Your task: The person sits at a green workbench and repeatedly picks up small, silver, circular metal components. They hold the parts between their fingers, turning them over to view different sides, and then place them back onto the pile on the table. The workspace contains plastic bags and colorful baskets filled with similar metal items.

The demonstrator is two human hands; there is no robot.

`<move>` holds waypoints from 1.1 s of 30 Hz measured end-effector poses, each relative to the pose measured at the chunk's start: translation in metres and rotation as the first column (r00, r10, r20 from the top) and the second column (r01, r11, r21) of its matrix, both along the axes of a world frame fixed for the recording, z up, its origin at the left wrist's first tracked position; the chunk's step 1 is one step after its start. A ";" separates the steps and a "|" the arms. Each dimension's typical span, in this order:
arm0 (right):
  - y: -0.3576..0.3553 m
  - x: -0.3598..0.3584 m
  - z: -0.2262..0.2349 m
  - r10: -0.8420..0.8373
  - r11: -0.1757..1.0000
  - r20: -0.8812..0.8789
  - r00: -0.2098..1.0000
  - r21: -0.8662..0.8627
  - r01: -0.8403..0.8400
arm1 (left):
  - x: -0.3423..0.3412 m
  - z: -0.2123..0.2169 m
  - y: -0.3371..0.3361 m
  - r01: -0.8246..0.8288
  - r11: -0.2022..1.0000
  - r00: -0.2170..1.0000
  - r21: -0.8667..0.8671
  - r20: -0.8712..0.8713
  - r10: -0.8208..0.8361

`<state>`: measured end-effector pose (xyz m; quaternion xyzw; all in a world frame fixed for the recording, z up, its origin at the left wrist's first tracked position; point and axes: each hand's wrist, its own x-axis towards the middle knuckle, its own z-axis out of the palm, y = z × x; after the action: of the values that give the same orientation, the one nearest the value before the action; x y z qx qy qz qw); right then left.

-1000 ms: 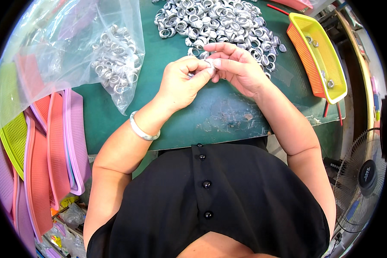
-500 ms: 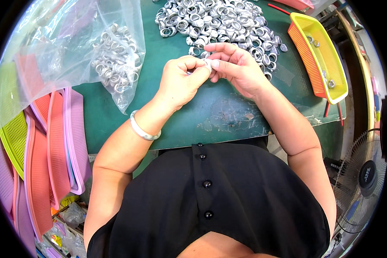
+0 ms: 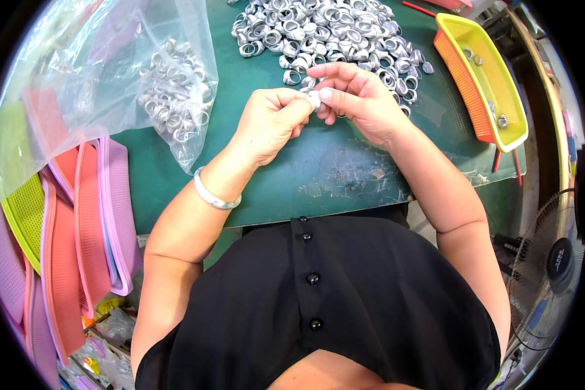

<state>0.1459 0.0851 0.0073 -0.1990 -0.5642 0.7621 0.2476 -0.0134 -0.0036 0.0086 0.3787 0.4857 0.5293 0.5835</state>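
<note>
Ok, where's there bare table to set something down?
Bare table shows between bag and left hand, between right hand and shirt, and in a strip between ring pile and basket. It's crowded beyond the hands, under the pile, and at left, under the bag.

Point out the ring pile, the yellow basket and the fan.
Ring pile (image 3: 331, 29), head view: rings near its middle.
Yellow basket (image 3: 487, 81), head view: bare inside.
Fan (image 3: 558, 258), head view: dark hub.

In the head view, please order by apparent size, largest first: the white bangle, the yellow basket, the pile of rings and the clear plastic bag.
1. Clear plastic bag
2. Pile of rings
3. Yellow basket
4. White bangle
The first two are cropped.
</note>
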 end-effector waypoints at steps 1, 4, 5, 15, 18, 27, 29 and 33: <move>0.000 0.000 0.000 -0.003 1.000 0.006 1.000 0.008 0.003 | 0.000 0.000 0.000 -0.003 1.000 1.000 -0.004 -0.003 0.003; 0.000 0.000 0.002 -0.011 1.000 0.025 1.000 0.026 0.010 | 0.001 0.001 0.000 -0.009 1.000 1.000 -0.015 -0.015 0.009; 0.000 0.000 0.002 -0.011 1.000 0.030 0.999 0.027 0.010 | 0.001 0.001 0.000 -0.011 1.000 1.000 -0.021 -0.021 0.010; 0.000 0.000 0.002 -0.023 1.000 0.063 0.998 0.013 0.023 | 0.003 0.003 0.000 -0.011 0.998 1.000 -0.059 -0.015 0.011; 0.000 0.000 0.000 -0.003 1.000 0.041 0.999 -0.004 0.003 | 0.004 0.004 -0.001 -0.017 0.996 1.000 -0.088 0.007 0.017; 0.002 0.000 -0.002 0.042 0.998 0.019 0.999 -0.038 -0.041 | 0.009 0.007 -0.002 -0.058 0.992 0.997 -0.114 0.053 0.064; 0.003 0.000 -0.002 0.044 0.998 0.023 0.999 -0.042 -0.043 | 0.009 0.006 -0.002 -0.059 0.993 0.996 -0.105 0.057 0.065; 0.003 0.000 -0.001 0.052 0.998 0.030 0.998 -0.050 -0.050 | 0.009 0.006 -0.002 -0.055 0.992 0.997 -0.110 0.054 0.061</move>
<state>0.1463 0.0881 0.0063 -0.2024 -0.5541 0.7785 0.2144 -0.0046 -0.0060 0.0143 0.3167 0.5076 0.5295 0.6014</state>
